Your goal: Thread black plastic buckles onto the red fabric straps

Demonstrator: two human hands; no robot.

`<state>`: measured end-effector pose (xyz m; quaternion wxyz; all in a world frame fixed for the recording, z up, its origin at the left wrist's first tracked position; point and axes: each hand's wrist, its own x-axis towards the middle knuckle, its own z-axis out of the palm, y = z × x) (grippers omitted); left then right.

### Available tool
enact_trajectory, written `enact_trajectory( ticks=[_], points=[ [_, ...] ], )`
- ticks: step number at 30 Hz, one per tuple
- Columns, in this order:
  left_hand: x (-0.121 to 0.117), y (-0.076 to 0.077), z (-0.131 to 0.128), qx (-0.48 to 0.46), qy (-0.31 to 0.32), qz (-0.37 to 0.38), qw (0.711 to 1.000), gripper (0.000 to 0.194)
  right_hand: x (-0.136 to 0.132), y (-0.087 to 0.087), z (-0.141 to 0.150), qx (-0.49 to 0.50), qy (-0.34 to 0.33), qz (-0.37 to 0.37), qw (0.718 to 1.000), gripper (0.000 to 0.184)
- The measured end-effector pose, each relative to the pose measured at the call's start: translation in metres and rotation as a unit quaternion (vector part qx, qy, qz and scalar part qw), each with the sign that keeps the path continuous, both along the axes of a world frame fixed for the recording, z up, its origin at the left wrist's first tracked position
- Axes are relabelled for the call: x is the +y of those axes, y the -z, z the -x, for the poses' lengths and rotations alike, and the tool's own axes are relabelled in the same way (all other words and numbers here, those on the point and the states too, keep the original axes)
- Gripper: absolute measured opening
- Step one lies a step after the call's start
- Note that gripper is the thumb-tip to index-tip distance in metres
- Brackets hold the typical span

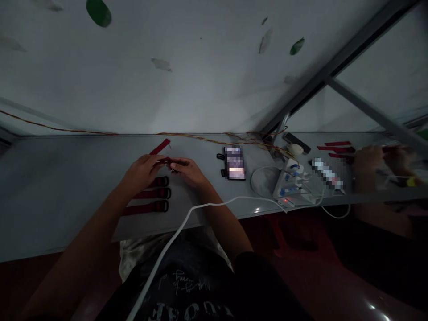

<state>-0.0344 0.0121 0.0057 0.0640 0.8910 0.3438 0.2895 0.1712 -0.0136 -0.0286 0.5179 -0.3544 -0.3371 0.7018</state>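
Note:
Both my hands meet over the grey table, working on one red strap (161, 146) whose loose end sticks up past my left hand. My left hand (142, 171) pinches the strap between thumb and fingers. Opposite it, my right hand (187, 170) is closed on the same strap's near end, where a small dark piece shows by the fingertips; its shape is too dim to make out. Just below my hands lie several red straps (147, 194) with black rings (165, 193) at their right ends, partly under my left forearm.
Right of my hands lies a lit phone (235, 162), with black rings (220, 156) beside it. Farther right stands a white power strip (289, 178) with plugs. A white cable (214, 204) crosses over my right forearm. Beyond a metal frame (361, 104), another person's hands (368, 160) work near red straps.

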Motion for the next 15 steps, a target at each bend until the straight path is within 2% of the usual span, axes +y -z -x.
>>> enact_trajectory(
  ticks=[7, 11, 15],
  points=[
    [-0.010, -0.002, -0.007, -0.059, -0.025, -0.037, 0.997, 0.021, -0.002, -0.002, 0.001, 0.012, -0.020, -0.013, 1.000, 0.049],
    [-0.009, 0.001, -0.004, -0.024, 0.012, -0.035, 0.999, 0.025, -0.002, -0.001, -0.001, -0.001, -0.029, -0.007, 1.000, 0.050],
    [-0.011, 0.008, 0.000, 0.019, 0.019, -0.045, 0.999, 0.034, -0.003, -0.003, -0.006, -0.038, -0.064, -0.025, 0.997, 0.046]
  ],
)
